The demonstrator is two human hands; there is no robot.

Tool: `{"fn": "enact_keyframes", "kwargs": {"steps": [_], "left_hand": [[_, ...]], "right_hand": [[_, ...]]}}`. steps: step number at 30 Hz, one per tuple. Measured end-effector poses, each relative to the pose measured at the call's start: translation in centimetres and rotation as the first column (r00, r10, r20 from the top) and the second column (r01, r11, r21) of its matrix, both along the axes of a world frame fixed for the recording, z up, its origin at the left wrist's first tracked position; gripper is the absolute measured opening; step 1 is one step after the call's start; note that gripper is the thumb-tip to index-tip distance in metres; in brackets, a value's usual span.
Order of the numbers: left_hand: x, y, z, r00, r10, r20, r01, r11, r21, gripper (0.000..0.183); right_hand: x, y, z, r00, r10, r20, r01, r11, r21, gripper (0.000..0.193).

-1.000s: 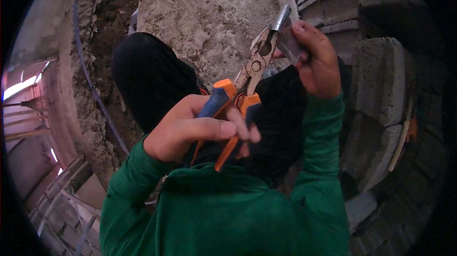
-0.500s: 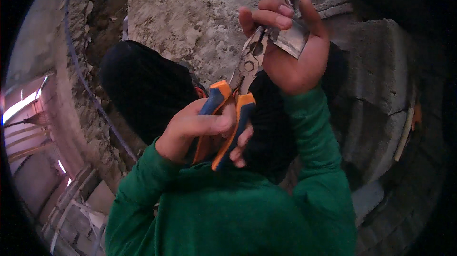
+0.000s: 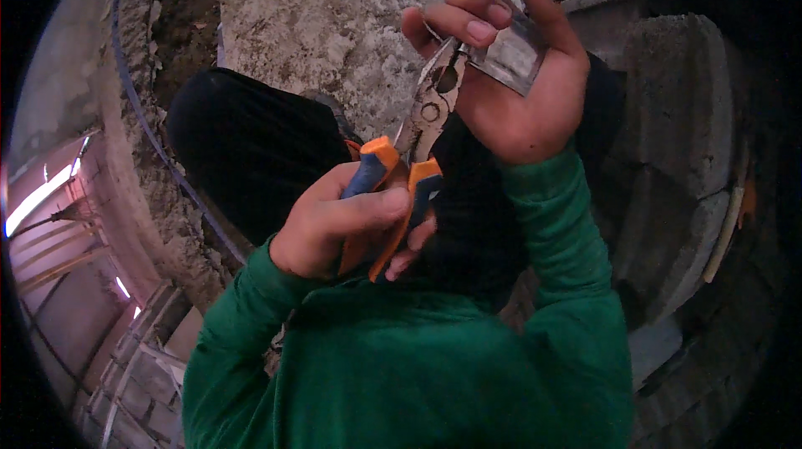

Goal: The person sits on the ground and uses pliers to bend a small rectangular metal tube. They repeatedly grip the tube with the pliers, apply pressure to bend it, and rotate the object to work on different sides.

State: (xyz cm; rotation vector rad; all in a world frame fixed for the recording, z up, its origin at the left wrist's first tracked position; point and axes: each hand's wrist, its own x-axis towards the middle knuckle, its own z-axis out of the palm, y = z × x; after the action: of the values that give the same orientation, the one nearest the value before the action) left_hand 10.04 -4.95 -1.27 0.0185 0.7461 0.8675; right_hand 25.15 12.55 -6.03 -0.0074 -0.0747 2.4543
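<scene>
Inspector: Head view: your left hand (image 3: 338, 228) is closed around the orange-and-blue pliers (image 3: 399, 190); your right hand (image 3: 518, 81) pinches the metal strip (image 3: 511, 52), raised before you.

Second: Progress?

Inspector: Jaws meet the strip's edge; no bend or cut visible, so the work appears unfinished.

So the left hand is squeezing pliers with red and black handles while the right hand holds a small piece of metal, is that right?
Not quite: in the head view the pliers have orange and blue handles. The left hand does grip them, and the right hand holds the small metal piece.
</scene>
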Motion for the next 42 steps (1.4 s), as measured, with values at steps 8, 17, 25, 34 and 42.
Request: {"fn": "enact_keyframes", "kwargs": {"steps": [8,17,25,34,42], "left_hand": [[-0.2,-0.6,0.6,0.981,-0.137,0.138,0.136,0.991,0.016,0.066],[1.3,-0.5,-0.4,0.997,-0.035,-0.070,0.036,0.999,0.010,0.076],[0.9,0.9,0.2,0.970,-0.134,-0.202,0.130,0.991,-0.035,0.059],[0.3,0.2,-0.4,0.944,-0.166,-0.285,0.177,0.984,0.014,0.040],[0.0,0.7,-0.2,0.932,-0.238,-0.275,0.241,0.970,-0.024,0.042]], "right_hand": [[1.0,0.7,1.5,0.974,0.048,-0.222,-0.021,0.992,0.123,0.087],[1.1,-0.2,0.7,0.972,-0.022,-0.235,0.007,0.998,-0.065,0.086],[1.5,-0.1,0.5,0.983,-0.080,-0.163,0.077,0.997,-0.025,0.078],[0.6,-0.3,0.9,0.999,-0.043,-0.016,0.043,0.999,0.015,0.072],[0.9,0.0,0.6,1.000,-0.021,0.011,0.020,0.999,0.045,0.071]]}}
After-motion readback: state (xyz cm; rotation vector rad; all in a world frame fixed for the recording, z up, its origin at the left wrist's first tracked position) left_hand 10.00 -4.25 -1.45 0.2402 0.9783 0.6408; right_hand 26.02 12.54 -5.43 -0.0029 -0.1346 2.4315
